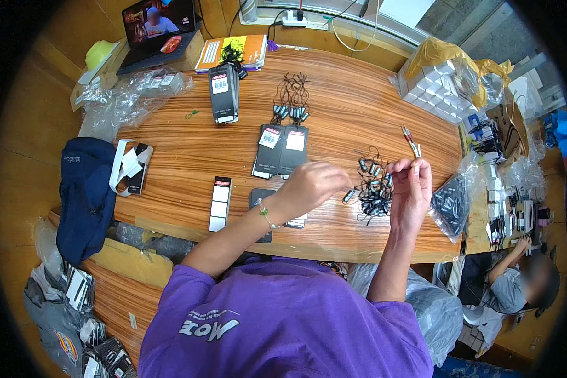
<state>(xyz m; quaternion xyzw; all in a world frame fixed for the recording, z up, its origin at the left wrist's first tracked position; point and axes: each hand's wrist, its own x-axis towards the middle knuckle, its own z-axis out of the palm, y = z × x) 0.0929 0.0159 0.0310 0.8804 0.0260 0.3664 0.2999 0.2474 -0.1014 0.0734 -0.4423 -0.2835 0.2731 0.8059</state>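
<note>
My left hand point(316, 187) reaches over the table, its fingers pointing right and smeared by motion, so its grip cannot be made out. My right hand point(413, 184) is raised at the right, thumb and fingertips pinched together; what lies between them is too small to name. Between and below both hands is a tangled pile of black cords with small pale-blue pieces point(375, 203). Two stacks of dark grey hang tags, the left stack point(268, 155) and the right stack point(293, 148), lie beyond my left hand, their corded ends laid out at the far side. Another dark tag point(260, 196) is partly under my left wrist.
A card with white panels point(220, 205) and another tag stack point(223, 94) lie leftward. A red-handled tool point(412, 141) and a plastic bag of black pieces point(452, 205) are rightward. White boxes point(438, 88) and a laptop point(160, 31) stand behind. Another person point(510, 286) sits at right.
</note>
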